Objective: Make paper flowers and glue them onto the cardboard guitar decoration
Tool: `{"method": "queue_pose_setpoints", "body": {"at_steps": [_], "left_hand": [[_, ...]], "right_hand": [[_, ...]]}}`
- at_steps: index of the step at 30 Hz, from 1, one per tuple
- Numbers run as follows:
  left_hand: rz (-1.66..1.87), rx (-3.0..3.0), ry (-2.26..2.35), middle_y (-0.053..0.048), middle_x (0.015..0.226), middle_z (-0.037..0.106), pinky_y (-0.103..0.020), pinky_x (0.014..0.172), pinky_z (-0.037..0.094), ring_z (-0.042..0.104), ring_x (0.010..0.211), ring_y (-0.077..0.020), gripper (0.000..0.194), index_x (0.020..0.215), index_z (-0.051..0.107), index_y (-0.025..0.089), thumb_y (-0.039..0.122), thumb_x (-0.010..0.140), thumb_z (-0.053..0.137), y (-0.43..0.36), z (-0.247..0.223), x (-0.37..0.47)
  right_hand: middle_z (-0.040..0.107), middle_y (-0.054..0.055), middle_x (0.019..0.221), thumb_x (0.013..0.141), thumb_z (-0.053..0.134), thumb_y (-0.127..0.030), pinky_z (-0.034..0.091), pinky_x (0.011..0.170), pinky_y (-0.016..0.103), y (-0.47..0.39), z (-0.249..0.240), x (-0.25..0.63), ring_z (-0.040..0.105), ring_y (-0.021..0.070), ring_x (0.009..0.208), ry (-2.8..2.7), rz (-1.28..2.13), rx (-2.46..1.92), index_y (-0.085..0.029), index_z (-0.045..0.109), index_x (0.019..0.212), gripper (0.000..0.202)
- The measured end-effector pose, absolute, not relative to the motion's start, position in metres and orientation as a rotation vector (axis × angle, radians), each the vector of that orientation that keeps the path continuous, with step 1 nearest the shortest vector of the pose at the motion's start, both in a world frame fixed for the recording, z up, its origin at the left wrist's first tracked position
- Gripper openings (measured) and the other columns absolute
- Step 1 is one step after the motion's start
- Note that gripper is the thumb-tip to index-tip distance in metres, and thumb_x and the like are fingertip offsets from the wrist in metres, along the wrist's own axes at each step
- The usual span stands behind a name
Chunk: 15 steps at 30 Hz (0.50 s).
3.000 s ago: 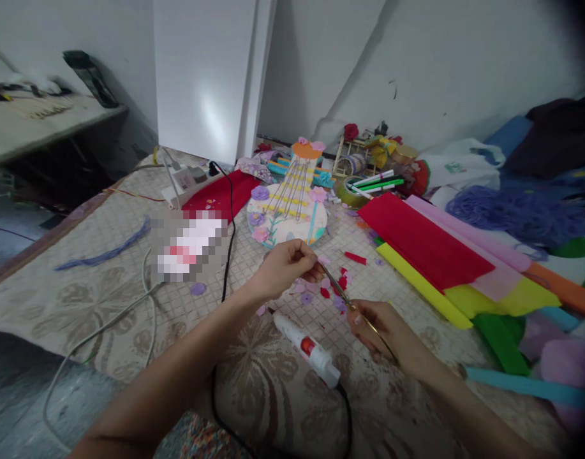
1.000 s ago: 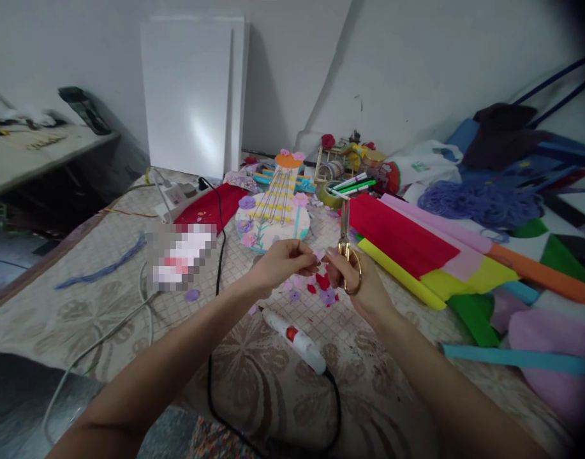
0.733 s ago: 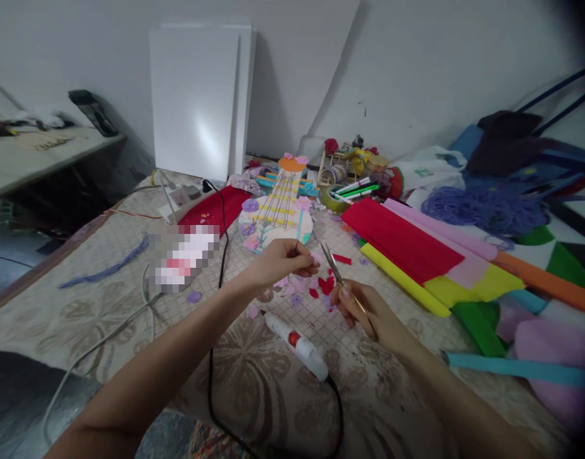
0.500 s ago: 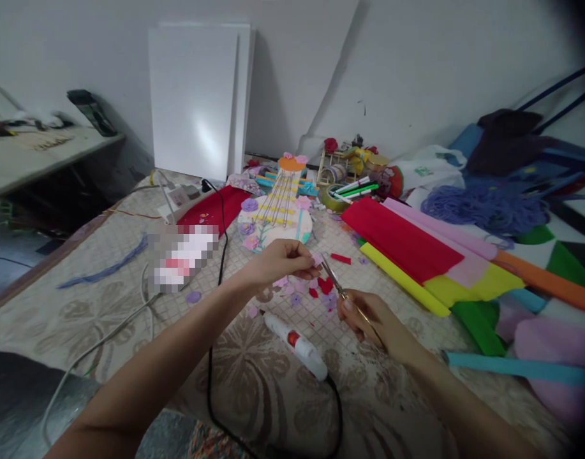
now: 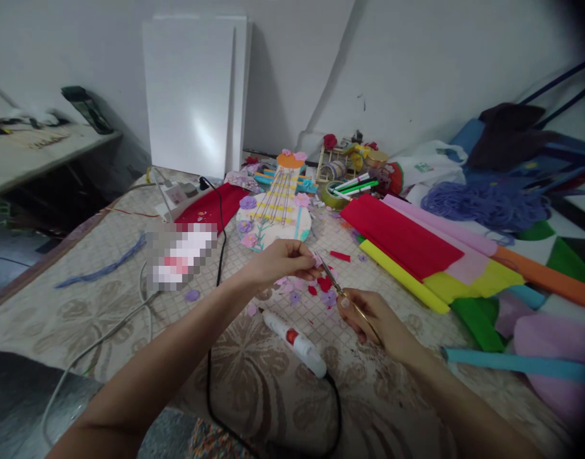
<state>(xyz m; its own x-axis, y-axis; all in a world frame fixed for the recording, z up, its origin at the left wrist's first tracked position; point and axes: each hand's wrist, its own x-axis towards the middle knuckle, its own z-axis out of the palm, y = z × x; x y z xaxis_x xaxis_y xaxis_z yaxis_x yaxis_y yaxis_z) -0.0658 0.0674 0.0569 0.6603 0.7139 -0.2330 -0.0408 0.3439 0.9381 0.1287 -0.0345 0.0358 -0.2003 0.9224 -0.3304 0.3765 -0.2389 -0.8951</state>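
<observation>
Over the middle of the table, my left hand [image 5: 295,260] pinches a small piece of pink paper [image 5: 317,257]. My right hand [image 5: 362,313] is closed round the gold handles of a pair of scissors [image 5: 333,278], whose blades point up and left to the pink piece. Beneath the hands lie red paper petals [image 5: 325,284] and several pink and purple cut pieces [image 5: 295,298]. A white corded glue gun [image 5: 295,341] rests on the cloth nearer to me. Behind my left hand lies a paper guitar [image 5: 275,217] trimmed with paper flowers.
Rolled coloured papers [image 5: 402,239] cover the right side, with purple yarn [image 5: 486,207] behind. A green tape roll [image 5: 333,196] holds markers. Black cable [image 5: 220,268] crosses the table left of the glue gun. White boards [image 5: 191,95] lean on the wall. A power strip [image 5: 172,201] sits at left.
The scissors' blades look closer together at the pink paper. Both hands stay in nearly the same place, and the whole view has shifted slightly.
</observation>
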Motion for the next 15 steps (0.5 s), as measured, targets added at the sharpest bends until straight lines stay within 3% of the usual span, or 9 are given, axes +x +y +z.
{"method": "queue_pose_setpoints", "body": {"at_steps": [15], "left_hand": [[0.533, 1.077, 0.718, -0.005, 0.072, 0.069, -0.022, 0.069, 0.052, 0.066, 0.066, -0.0094, 0.008, 0.073, 0.057, 0.010, 0.015, 0.077, 0.063, 0.0686, 0.0577, -0.0627]], "right_hand": [[0.035, -0.008, 0.045, 0.082, 0.048, -0.054, 0.028, 0.034, 0.019, -0.0381, 0.0348, 0.1315, 0.033, 0.0065, 0.034, -1.544, 1.382, -1.576, -0.020, 0.040, 0.060, 0.041]]}}
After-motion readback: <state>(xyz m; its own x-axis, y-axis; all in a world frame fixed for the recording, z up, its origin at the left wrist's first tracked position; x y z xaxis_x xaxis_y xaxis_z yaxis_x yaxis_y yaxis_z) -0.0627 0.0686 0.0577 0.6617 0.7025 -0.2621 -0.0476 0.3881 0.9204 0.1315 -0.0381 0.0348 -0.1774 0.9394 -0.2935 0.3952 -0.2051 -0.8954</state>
